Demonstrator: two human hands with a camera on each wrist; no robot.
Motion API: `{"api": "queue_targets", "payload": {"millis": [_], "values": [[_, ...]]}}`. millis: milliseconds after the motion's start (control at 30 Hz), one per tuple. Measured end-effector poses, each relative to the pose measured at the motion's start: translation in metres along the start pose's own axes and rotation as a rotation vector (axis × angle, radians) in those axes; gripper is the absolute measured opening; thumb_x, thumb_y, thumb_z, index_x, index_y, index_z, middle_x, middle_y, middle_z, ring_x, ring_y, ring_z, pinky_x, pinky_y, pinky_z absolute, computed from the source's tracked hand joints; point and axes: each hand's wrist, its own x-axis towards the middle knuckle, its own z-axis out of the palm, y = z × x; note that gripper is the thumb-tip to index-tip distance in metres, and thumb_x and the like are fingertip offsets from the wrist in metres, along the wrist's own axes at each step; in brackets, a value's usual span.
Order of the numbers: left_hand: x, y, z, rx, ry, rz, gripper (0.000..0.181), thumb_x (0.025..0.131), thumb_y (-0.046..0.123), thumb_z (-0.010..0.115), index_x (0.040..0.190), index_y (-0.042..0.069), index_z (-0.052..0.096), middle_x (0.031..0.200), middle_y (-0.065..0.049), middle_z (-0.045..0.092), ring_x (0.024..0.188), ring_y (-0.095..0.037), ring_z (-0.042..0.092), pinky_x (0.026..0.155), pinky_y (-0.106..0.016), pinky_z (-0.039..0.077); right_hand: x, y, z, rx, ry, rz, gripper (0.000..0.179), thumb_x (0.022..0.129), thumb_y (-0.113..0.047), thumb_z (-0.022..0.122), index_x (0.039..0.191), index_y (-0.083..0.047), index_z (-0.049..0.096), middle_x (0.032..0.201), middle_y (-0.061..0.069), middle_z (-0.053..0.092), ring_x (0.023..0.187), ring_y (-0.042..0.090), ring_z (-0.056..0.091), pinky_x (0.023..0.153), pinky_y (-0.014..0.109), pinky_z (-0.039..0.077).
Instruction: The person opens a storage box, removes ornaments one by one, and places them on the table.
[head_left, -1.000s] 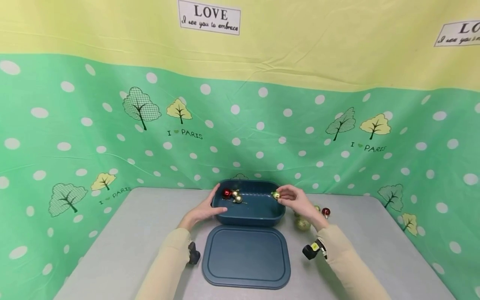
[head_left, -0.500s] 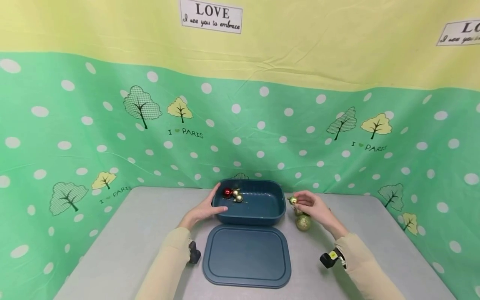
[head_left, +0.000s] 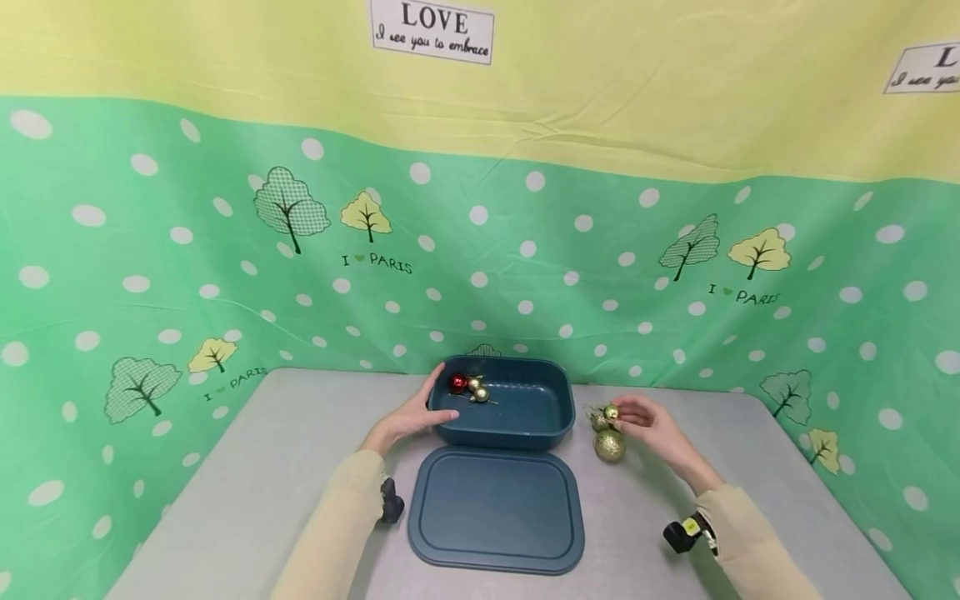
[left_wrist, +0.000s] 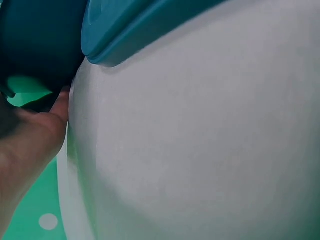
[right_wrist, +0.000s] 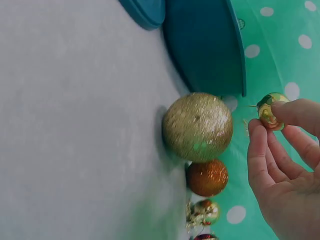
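A dark blue box (head_left: 517,437) stands at the table's back, holding a red Christmas bauble (head_left: 457,383) and two small gold baubles (head_left: 481,395) at its left end. My left hand (head_left: 408,418) rests against that end, fingers along the outside and thumb over the front rim. To the right of the box, my right hand (head_left: 654,427) pinches a small shiny gold bauble (right_wrist: 270,111) between thumb and fingertips. Below it lie a large glittery gold ball (right_wrist: 197,127) and a smaller orange-gold ball (right_wrist: 207,178). In the right wrist view another shiny gold bauble (right_wrist: 206,212) and a partly cut-off red bauble (right_wrist: 205,237) lie beyond.
A blue lid (head_left: 497,510) lies flat in front of the box. The grey table (head_left: 247,492) meets a green and yellow printed cloth (head_left: 525,275) at its back and sides.
My right hand has moved from above the box's right end out to the right, with the gold bauble still pinched. My left hand has stayed against the box.
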Motion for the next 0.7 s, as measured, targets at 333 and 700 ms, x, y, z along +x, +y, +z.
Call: {"api": "queue_targets", "payload": {"millis": [333, 700], "values": [[-0.018, 0.036, -0.001, -0.027, -0.049, -0.006, 0.096, 0.09, 0.012, 0.067, 0.156, 0.011, -0.004, 0.158, -0.023, -0.007, 0.141, -0.047, -0.001, 0.108, -0.064, 0.014, -0.016, 0.018, -0.016, 0.021, 0.014, -0.015, 0.041, 0.088, 0.007, 0.063, 0.124, 0.018, 0.048, 0.116, 0.036, 0.056, 0.097, 0.01, 0.062, 0.084, 0.019, 0.05], [-0.018, 0.034, -0.002, -0.047, -0.045, -0.007, 0.099, 0.089, 0.016, 0.069, 0.156, 0.012, -0.003, 0.158, -0.025, -0.006, 0.141, -0.047, 0.002, 0.109, -0.062, 0.016, -0.03, 0.033, -0.027, -0.041, -0.007, 0.03, 0.043, 0.087, 0.006, 0.063, 0.124, 0.018, 0.047, 0.115, 0.033, 0.057, 0.099, 0.02, 0.062, 0.083, 0.02, 0.05]]}}
